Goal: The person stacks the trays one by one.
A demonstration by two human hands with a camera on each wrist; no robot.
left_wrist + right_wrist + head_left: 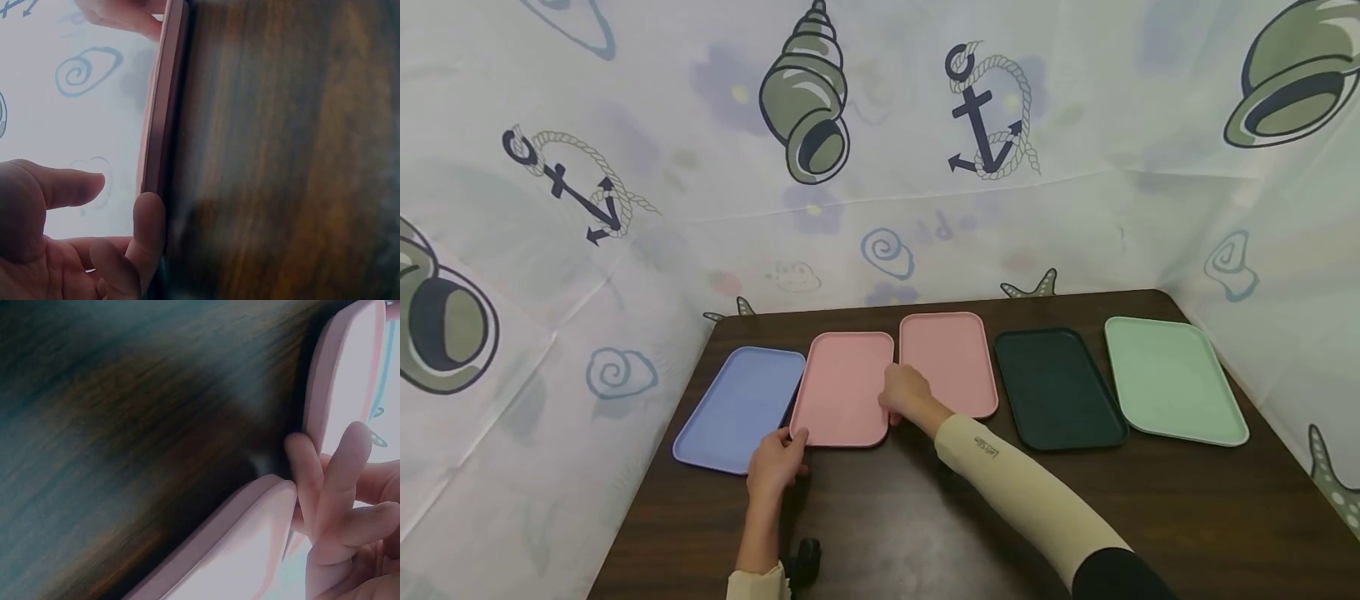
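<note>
Five shallow rectangular trays lie side by side across the table. At the lower left corner of the left pink tray (842,390), my left hand (773,467) rests a fingertip against the rim. The left wrist view shows the left thumb (75,187) standing apart from the rim. My right hand (906,392) is at that tray's right edge, beside the right pink tray (951,358). Extended right fingers (306,469) touch the left tray's side near its corner in the right wrist view; the right thumb cannot be made out clearly there.
A blue tray (741,408) lies at the left, close to the left hand. To the right are a dark green tray (1060,387) and a light green tray (1176,379). The dark wooden table (880,525) extends toward me; a patterned cloth (880,108) hangs behind it.
</note>
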